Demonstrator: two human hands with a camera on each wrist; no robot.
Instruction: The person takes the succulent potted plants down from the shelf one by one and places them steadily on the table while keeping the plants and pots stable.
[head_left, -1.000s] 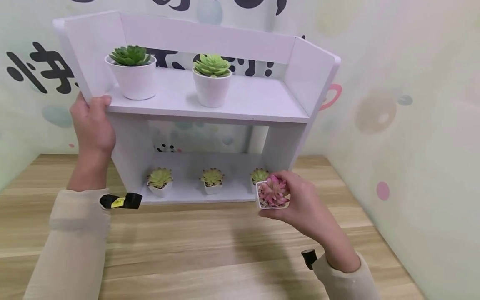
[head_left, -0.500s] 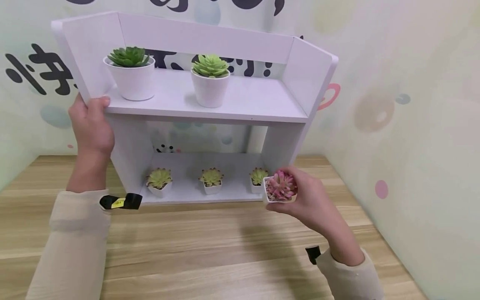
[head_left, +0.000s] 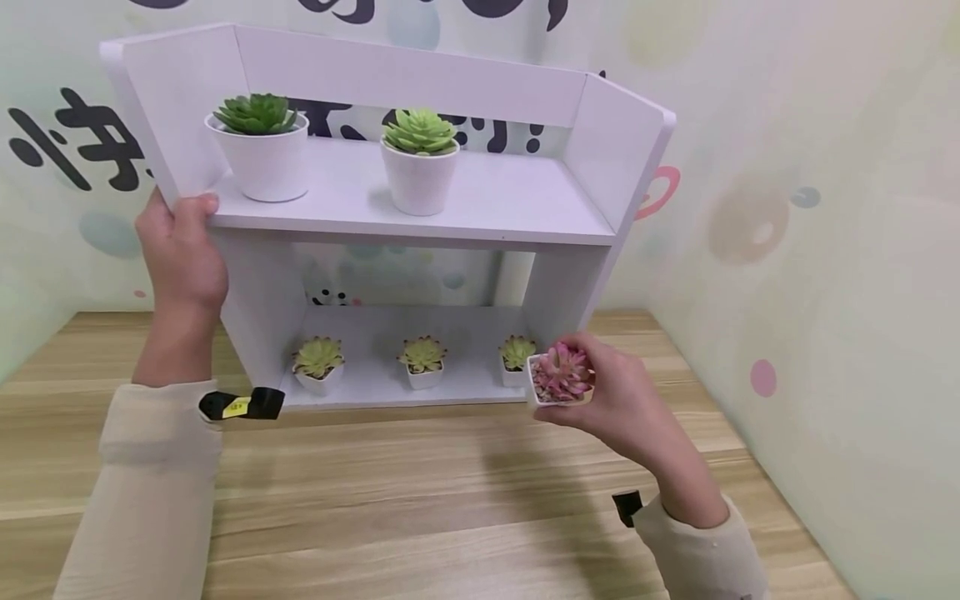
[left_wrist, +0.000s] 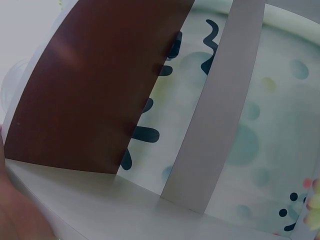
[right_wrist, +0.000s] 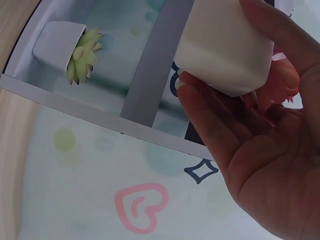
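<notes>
A white two-tier shelf (head_left: 420, 227) stands on the table. My left hand (head_left: 186, 254) grips its left side panel where the upper board meets it, the thumb over the front edge and the fingers partly hidden behind. In front of the shelf's lower right corner, my right hand (head_left: 626, 400) holds a pink succulent (head_left: 564, 372) in a small white square pot (right_wrist: 227, 47), raised off the table and tilted toward me. Along the lower board sit three small potted green succulents: a left one (head_left: 318, 358), a middle one (head_left: 423, 360) and a right one (head_left: 516, 357).
On the upper board are a dark green succulent in a round white pot (head_left: 262, 162) at the left and a light green succulent in a round white pot (head_left: 422, 177) near the middle. The wood-grain table (head_left: 375, 508) extends in front. A patterned wall (head_left: 787, 292) borders the right side.
My right hand has moved the pink succulent slightly right and up, uncovering more of the right green succulent, then stayed almost still. My left hand keeps its grip on the shelf.
</notes>
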